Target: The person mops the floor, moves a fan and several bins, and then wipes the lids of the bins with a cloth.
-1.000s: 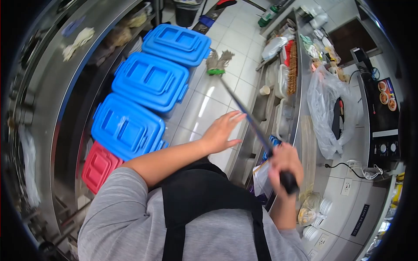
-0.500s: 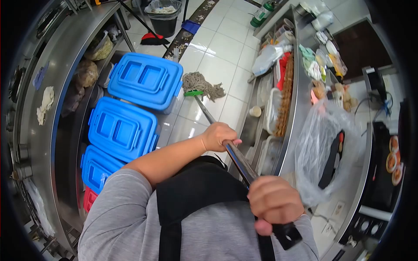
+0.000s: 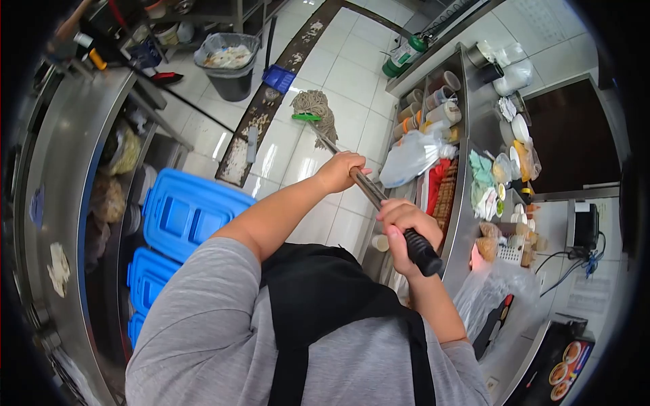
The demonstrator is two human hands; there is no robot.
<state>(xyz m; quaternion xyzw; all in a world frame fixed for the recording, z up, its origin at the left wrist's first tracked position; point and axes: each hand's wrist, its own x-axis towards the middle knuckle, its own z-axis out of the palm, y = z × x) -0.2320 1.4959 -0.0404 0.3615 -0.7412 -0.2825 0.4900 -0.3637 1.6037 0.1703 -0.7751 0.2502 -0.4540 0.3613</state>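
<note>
We can't read any words here. The label (image 3: 402, 58) on the green tank (image 3: 416, 43) — and the paper (image 3: 588, 294) on the wall (image 3: 551, 223) — look too blurry.

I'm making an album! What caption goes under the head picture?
Left grip and right grip hold a mop on white tiles.

White tiles are covering the floor (image 3: 355, 111), catching glossy light, while a dark, littered strip (image 3: 303, 46) is crossing it. A steel counter (image 3: 88, 142) is lining the left side; opposite, a shelved counter (image 3: 479, 111) is standing against a pale tiled wall (image 3: 504, 30).
</note>
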